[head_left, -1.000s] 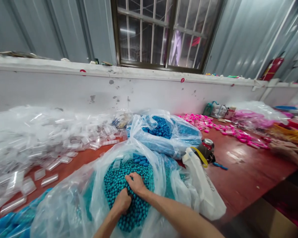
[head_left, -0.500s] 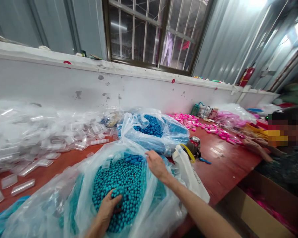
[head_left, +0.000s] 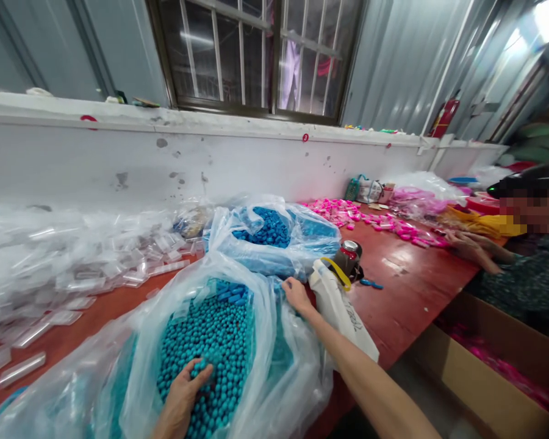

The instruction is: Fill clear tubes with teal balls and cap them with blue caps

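A large clear plastic bag [head_left: 139,341] stands with its mouth wide, full of round teal beads [head_left: 229,347]. Some flat blue pieces [head_left: 232,294] lie among them at the back. My left hand [head_left: 182,390] is down in the bag on the beads, thumb and fingers closed round a small see-through shape with teal in it that I cannot make out. My right hand [head_left: 298,297] is at the outer film on the bag's right side, apart from the rim, fingers loosely bent with nothing visible in them. Behind stands a second plastic bag [head_left: 219,228] with darker blue pieces [head_left: 268,227].
Clear plastic boxes [head_left: 73,283] are heaped on the red table [head_left: 407,299] at left. Right of the bags are a white bag [head_left: 341,305], a dark flask [head_left: 351,256] and pink pieces [head_left: 393,228]. Another person's hands [head_left: 473,247] are at the far right, above a cardboard box [head_left: 476,384].
My right hand has come off the bag's rim and moved right. My left hand stays among the beads. The view has shifted slightly to the right.
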A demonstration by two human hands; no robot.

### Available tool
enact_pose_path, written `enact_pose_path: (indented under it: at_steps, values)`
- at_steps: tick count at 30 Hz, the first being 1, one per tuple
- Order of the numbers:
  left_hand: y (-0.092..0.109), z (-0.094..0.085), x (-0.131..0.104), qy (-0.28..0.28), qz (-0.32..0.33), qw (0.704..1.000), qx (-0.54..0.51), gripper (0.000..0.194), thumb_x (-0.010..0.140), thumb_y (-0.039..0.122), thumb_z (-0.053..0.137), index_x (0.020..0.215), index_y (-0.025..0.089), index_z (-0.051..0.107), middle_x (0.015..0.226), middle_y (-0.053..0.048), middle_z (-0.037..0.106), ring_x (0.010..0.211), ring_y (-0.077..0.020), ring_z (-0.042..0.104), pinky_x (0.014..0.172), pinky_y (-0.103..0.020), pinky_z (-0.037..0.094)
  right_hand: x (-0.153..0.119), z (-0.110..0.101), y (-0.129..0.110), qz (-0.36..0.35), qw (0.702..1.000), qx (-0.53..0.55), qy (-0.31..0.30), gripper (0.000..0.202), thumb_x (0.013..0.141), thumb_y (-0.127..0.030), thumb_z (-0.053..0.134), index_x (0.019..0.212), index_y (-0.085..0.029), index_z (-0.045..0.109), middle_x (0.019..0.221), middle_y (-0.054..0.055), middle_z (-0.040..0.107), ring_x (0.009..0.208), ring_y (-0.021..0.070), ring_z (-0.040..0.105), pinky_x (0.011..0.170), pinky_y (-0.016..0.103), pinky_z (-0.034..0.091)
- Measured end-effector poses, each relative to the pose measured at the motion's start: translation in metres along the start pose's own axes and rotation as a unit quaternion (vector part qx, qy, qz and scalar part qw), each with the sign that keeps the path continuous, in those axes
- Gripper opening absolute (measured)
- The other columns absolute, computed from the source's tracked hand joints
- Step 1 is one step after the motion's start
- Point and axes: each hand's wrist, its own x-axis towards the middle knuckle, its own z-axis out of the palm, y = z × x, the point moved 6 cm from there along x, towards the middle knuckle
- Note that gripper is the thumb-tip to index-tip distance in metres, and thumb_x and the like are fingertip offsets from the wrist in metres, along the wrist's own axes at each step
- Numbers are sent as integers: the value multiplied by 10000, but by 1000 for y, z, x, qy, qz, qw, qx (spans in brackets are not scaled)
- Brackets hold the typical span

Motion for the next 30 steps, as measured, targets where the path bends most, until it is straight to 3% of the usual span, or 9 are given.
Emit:
enact_pose_path:
  at_steps: [8, 10, 17, 19, 22, 24, 26, 28, 30]
  values:
    - [11, -1, -5, 52, 45, 997, 25, 500, 498, 446, 721, 906, 185, 599, 752, -3, 664, 693, -200, 624, 658, -310, 494, 2, 15, -78, -148, 985, 69, -59, 330, 853, -311, 393, 690, -159, 635, 640, -38, 579, 624, 98, 517, 526, 165, 335]
    - [14, -2, -7, 66, 64, 995, 33, 486, 497, 447, 720, 881, 172, 603, 787, -11, 663, 709, -197, 617, 667, -304, 492, 7, 7, -72, -146, 987, 46, -56, 328, 857, -289, 391, 659, -159, 618, 636, -25, 579, 640, 111, 523, 551, 181, 337]
    - [13, 1, -14, 59, 39, 997, 5, 424, 549, 406, 707, 870, 167, 566, 690, 27, 580, 537, -121, 531, 466, -223, 423, 9, -25, 0, -70, 990, -120, -11, 171, 857, -221, 434, 839, -151, 589, 887, 122, 614, 836, 231, 560, 697, 300, 367]
    - [13, 2, -13, 43, 41, 998, 8, 399, 545, 406, 713, 830, 164, 571, 668, 35, 568, 538, -118, 525, 461, -220, 417, -1, -35, -5, -72, 983, -168, 3, 171, 851, -157, 415, 856, -145, 585, 966, 150, 591, 915, 251, 542, 755, 329, 364]
    - [11, 3, -9, 16, 49, 999, -9, 380, 552, 406, 718, 807, 168, 569, 669, 39, 572, 554, -121, 530, 472, -225, 415, -27, -41, -55, -147, 967, -206, 34, 216, 866, -145, 374, 887, -153, 589, 978, 129, 588, 938, 237, 532, 777, 321, 372]
    - [9, 3, -9, -1, 39, 998, -47, 392, 566, 407, 716, 842, 175, 563, 688, 39, 580, 563, -123, 540, 483, -228, 409, -55, -29, -102, -254, 956, -143, 15, 250, 897, -181, 341, 923, -173, 590, 949, 79, 606, 895, 190, 547, 772, 276, 384]
    - [8, 4, -12, -23, 25, 995, -96, 418, 570, 409, 719, 880, 178, 557, 710, 32, 589, 584, -128, 552, 513, -238, 415, -88, -1, -137, -357, 927, -69, -88, 279, 918, -210, 319, 932, -194, 597, 914, 35, 622, 863, 147, 558, 775, 233, 389]
    - [11, 4, -19, -38, 22, 990, -137, 438, 572, 405, 724, 905, 176, 557, 743, 16, 596, 629, -133, 559, 553, -248, 427, -114, 29, -145, -397, 897, -66, -182, 214, 893, -234, 397, 966, -193, 594, 917, 28, 626, 881, 149, 562, 774, 224, 395]
    - [16, 2, -27, -31, 26, 986, -159, 445, 563, 394, 730, 912, 173, 565, 784, 4, 596, 677, -133, 553, 584, -245, 430, -119, 49, -127, -363, 895, -151, -214, 175, 843, -208, 472, 956, -167, 600, 950, 64, 611, 891, 182, 561, 757, 253, 404]
